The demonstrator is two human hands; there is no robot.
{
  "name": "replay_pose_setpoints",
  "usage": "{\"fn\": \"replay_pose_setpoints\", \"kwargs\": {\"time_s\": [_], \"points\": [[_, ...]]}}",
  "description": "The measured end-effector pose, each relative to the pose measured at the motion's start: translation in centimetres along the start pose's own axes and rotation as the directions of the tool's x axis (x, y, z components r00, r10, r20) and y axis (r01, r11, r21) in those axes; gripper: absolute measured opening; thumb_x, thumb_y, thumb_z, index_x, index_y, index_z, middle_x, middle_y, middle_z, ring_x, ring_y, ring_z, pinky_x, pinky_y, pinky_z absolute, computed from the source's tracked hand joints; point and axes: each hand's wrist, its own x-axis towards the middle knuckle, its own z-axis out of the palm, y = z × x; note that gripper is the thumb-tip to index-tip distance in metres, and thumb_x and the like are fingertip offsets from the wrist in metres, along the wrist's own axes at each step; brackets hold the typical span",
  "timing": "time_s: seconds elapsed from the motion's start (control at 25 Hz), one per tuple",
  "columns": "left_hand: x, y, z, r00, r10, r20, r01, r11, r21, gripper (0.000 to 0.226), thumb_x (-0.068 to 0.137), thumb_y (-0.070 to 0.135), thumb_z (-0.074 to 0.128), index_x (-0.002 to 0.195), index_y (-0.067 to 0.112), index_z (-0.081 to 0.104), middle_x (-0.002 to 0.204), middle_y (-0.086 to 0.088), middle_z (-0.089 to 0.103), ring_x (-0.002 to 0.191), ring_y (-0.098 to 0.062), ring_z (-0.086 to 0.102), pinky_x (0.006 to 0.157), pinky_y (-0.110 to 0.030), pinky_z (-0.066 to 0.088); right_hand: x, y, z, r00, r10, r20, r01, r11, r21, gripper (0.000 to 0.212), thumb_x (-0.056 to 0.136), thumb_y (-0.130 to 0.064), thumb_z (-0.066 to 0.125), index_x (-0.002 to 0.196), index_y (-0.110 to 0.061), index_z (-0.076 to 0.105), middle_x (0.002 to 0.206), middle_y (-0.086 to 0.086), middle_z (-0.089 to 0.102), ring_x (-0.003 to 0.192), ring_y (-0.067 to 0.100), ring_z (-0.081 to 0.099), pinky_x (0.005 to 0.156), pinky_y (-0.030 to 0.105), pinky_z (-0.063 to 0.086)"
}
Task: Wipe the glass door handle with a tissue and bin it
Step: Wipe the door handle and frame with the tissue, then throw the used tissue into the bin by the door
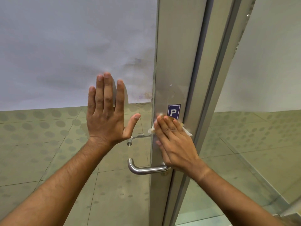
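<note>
tissue (187,130) on door frame (175,62) above handle (146,169), glass (65,144) left

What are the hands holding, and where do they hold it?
The right hand presses a crumpled white tissue flat against the grey metal door frame, fingers over its middle. The left hand holds nothing; it lies open on the glass.

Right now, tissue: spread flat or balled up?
Mostly flat. The tissue lies pressed against the door frame under the straight fingers of the right hand, white edges poking out both sides; the middle is hidden.
</note>
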Motion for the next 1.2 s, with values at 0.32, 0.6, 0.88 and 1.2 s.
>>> {"fn": "replay_pose_setpoints", "kwargs": {"time_s": [0.32, 0.6, 0.88, 1.2], "points": [[-0.2, -0.2, 0.1, 1.0, -0.001, 0.01, 0.001, 1.0, -0.026, 0.095, 0.093, 0.064, 0.042, 0.158, 0.003, 0.01, 0.16, -0.027, 0.008, 0.149, -0.045, 0.012, 0.125, -0.05, 0.004, 2.9, -2.7, -0.6, 0.879, 0.42, -0.228, -0.368, 0.899, 0.238, 0.073, 0.077, 0.016, 0.033, 0.147, 0.005, 0.015, 0.157, 0.022, 0.007, 0.148, 0.033, 0.003, 0.121, 0.049, 0.009], [0.0, -0.1, -0.9, 0.998, 0.004, 0.064, -0.001, 0.999, -0.046, 0.093, 0.095, 0.063, 0.041, 0.158, 0.002, 0.011, 0.161, -0.026, 0.007, 0.153, -0.041, 0.005, 0.126, -0.049, 0.001, 2.4, -4.0, -2.8, 0.824, 0.529, -0.204, -0.459, 0.834, 0.306, 0.078, 0.069, 0.03, 0.047, 0.143, 0.006, 0.038, 0.151, 0.024, 0.032, 0.142, 0.037, 0.028, 0.112, 0.049, 0.036], [-2.0, -0.2, -5.0, 0.987, 0.019, 0.157, 0.007, 0.987, -0.163, 0.09, 0.091, 0.054, 0.049, 0.156, -0.002, 0.021, 0.163, -0.027, 0.013, 0.154, -0.038, 0.008, 0.126, -0.049, 0.007, 0.6, -6.4, -5.3, 0.847, 0.481, -0.226, -0.345, 0.82, 0.456, 0.055, 0.081, 0.019, 0.059, 0.133, 0.002, 0.053, 0.135, 0.012, 0.057, 0.128, 0.024, 0.053, 0.11, 0.031, 0.038], [-13.4, -2.2, -13.0, 0.917, -0.144, 0.371, 0.218, 0.962, -0.166, 0.085, 0.092, 0.051, 0.048, 0.156, 0.0, 0.025, 0.165, -0.023, 0.013, 0.155, -0.034, 0.007, 0.126, -0.048, 0.008, -0.7, -14.6, -4.6, 0.911, 0.357, -0.207, -0.139, 0.738, 0.661, 0.04, 0.084, 0.012, 0.05, 0.119, 0.001, 0.065, 0.118, 0.009, 0.069, 0.113, 0.019, 0.064, 0.101, 0.028, 0.047]]}}
